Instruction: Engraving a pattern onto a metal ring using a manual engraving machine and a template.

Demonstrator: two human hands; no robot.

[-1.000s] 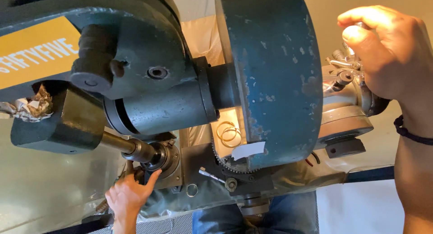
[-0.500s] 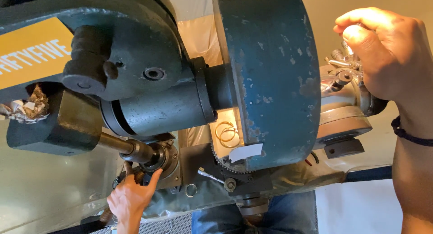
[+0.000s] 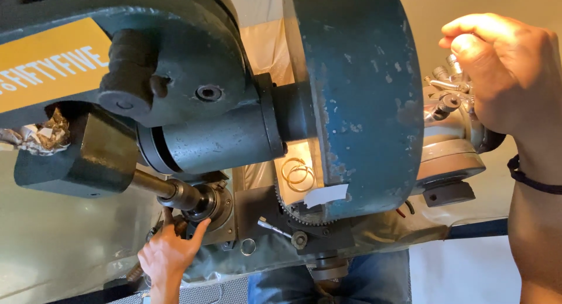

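A big blue-green press (image 3: 234, 122) fills the view; its heavy flywheel (image 3: 357, 99) stands on edge at the middle; a yellow plate (image 3: 50, 61) sits on the frame at upper left. The left hand (image 3: 167, 257) reaches up from below, fingertips touching the round die holder (image 3: 205, 201) under the ram (image 3: 76, 157); a steel shaft (image 3: 155, 185) runs between ram and holder. The right hand (image 3: 506, 69) is curled, thumb against forefinger, at a cluster of metal fittings (image 3: 445, 93) right of the flywheel; a dark band (image 3: 530, 178) circles its wrist. Wire rings (image 3: 297, 174) lie beside a toothed gear (image 3: 293, 213).
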